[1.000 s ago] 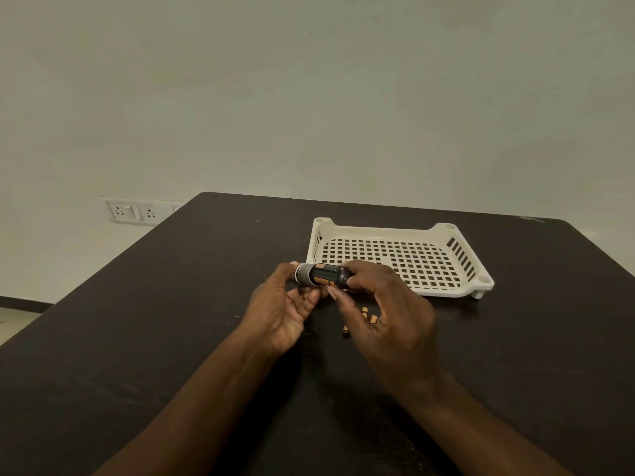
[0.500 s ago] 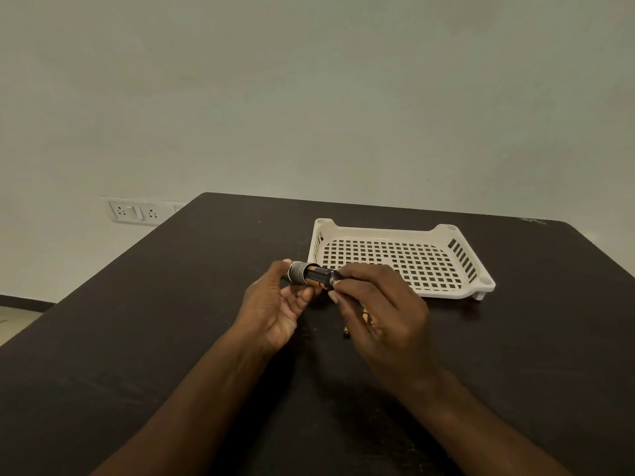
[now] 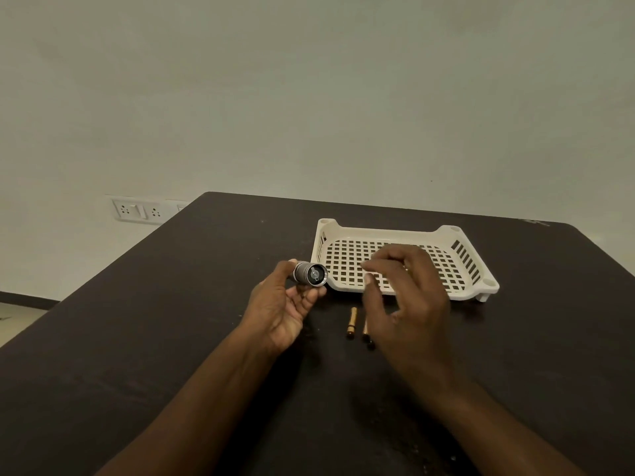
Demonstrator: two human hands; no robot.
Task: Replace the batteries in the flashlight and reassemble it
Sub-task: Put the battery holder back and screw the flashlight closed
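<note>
My left hand (image 3: 285, 304) holds a short grey metal flashlight body (image 3: 309, 273) between thumb and fingers. Its open end faces me and shows the battery holder seated inside. To the right, my right hand (image 3: 409, 297) hovers above the table with fingers spread and nothing in it, a little apart from the flashlight. Two small copper-coloured batteries lie on the dark table between my hands: one battery (image 3: 351, 322) in plain sight, the other battery (image 3: 365, 329) partly hidden by my right hand.
A white perforated plastic tray (image 3: 460, 297) stands on the dark table (image 3: 171, 321) just behind my right hand. A wall socket panel (image 3: 137, 210) is on the wall at the left. The table's left edge drops to the floor.
My right hand pushed the battery holder into the flashlight body, then let go and moved right. My left hand turned the body so its open end faces me.
</note>
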